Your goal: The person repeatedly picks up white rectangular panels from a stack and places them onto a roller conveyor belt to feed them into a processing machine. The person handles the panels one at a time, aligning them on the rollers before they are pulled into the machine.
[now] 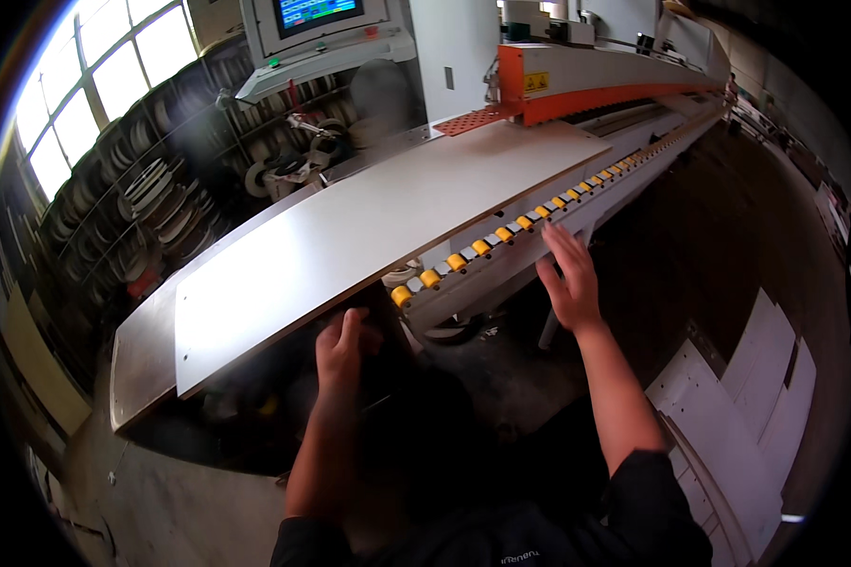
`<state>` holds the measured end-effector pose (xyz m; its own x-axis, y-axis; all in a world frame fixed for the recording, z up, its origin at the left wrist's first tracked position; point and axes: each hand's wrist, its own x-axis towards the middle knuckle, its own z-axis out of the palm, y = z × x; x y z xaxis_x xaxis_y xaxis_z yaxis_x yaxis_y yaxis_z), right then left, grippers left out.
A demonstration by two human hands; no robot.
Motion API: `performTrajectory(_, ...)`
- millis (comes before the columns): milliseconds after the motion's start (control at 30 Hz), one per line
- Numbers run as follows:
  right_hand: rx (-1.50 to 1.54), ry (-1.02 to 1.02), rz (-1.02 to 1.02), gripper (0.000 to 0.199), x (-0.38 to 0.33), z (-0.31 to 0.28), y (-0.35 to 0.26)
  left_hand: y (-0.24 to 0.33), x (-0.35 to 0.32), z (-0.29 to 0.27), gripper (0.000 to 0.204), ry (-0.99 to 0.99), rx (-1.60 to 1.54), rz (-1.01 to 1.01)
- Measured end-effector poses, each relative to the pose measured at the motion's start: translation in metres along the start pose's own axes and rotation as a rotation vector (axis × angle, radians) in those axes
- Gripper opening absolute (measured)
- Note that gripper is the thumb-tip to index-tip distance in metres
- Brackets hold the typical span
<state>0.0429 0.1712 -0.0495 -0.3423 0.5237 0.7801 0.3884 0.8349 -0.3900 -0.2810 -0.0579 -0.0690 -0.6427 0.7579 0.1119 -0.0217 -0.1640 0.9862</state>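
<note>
A long white panel (350, 227) lies flat, its far end beside the orange-edged machine guard (558, 85). Its near end rests over a brown-topped table (142, 364). Just below the panel's front edge is my left hand (343, 348), thumb raised and apart from loosely bent, somewhat blurred fingers; nothing shows in it. My right hand (569, 283) hovers beside the row of yellow rollers (482, 248). It is open, fingers stretched out and holding nothing. The rollers run along the machine's front rail, parallel to the panel.
A control console (326, 47) with a lit screen stands behind the panel. Racks of coiled edging strips (161, 198) line the wall under the windows at left. White boards (738, 406) lie stacked at my lower right. A perforated red plate (477, 121) juts from the guard.
</note>
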Motion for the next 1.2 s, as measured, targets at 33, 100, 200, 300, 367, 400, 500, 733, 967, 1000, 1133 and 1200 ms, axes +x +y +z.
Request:
performTrajectory(33,0.028,-0.013,0.001,0.048,-0.024,-0.009,-0.008,-0.003,-0.014,-0.010,0.042,0.052,-0.030,0.013)
performTrajectory(100,-0.007,-0.068,0.053,0.046,-0.076,-0.025,-0.011,-0.006,-0.035,-0.032,0.040,0.183,-0.075,0.044)
performTrajectory(200,-0.063,-0.161,0.361,0.046,-0.176,-0.036,0.009,-0.008,-0.050,-0.077,0.037,0.421,-0.092,0.109)
performTrajectory(300,-0.279,-0.371,0.639,0.052,-0.284,-0.050,0.034,-0.010,-0.046,-0.121,0.033,0.542,-0.114,0.235)
performTrajectory(367,-0.374,-0.518,0.720,0.059,-0.321,-0.067,0.025,-0.004,-0.045,-0.134,0.031,0.452,-0.196,0.361)
performTrajectory(400,-0.411,-0.522,0.701,0.060,-0.337,-0.073,0.022,-0.005,-0.042,-0.138,0.033,0.454,-0.176,0.355)
performTrajectory(500,-0.414,-0.480,0.747,0.065,-0.375,-0.086,0.023,-0.008,-0.025,-0.129,0.038,0.469,-0.094,0.343)
performTrajectory(733,-0.445,-0.375,0.761,0.060,-0.367,-0.081,0.024,-0.007,-0.001,-0.051,0.036,0.415,-0.100,0.279)
performTrajectory(967,-0.274,0.136,1.145,0.049,-0.383,-0.084,0.066,-0.026,-0.014,-0.028,0.037,0.286,0.134,0.232)
performTrajectory(1000,-0.181,0.271,1.250,0.049,-0.399,-0.095,0.082,-0.031,-0.018,-0.024,0.038,0.238,0.196,0.319)
performTrajectory(1133,0.331,0.835,1.558,0.050,-0.421,-0.140,0.113,-0.060,-0.066,0.018,0.038,0.048,0.480,0.523)
performTrajectory(1200,0.419,1.027,1.628,0.061,-0.449,-0.168,0.135,-0.070,-0.109,0.053,0.037,-0.054,0.204,0.211)
